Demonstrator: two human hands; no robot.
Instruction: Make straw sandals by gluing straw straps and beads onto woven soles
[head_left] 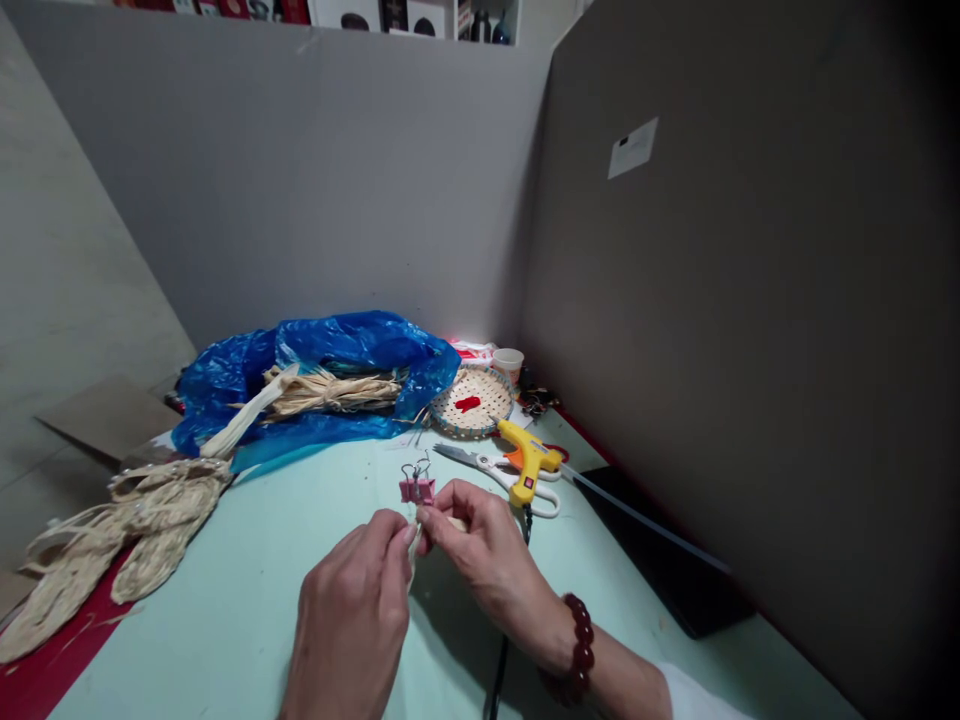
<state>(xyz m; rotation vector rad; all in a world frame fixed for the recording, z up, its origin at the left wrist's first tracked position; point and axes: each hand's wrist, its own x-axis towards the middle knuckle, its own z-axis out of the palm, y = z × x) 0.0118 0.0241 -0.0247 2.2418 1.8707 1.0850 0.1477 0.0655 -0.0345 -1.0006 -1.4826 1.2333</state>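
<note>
My left hand point(352, 600) and my right hand point(484, 545) meet above the pale green table, fingertips almost touching. Both pinch thin pale straw strands point(412, 568), most of which the fingers hide. Just beyond the fingertips is a pink binder clip point(417, 490) with its wire handles up; the strands seem to run to it, though their join is hard to see. Beyond my right hand lie a yellow glue gun point(534, 458) with a clear glue stick in its back and white-handled scissors point(491, 463) partly under it.
A blue plastic bag point(352, 335) holds a straw bundle point(330, 393) at the back. Woven straw sandals point(169, 510) lie left. A round woven tray point(480, 422) carries a red piece; a cup point(508, 362) stands behind. Right, a flat black object point(645, 560) lies by the grey partition point(712, 300).
</note>
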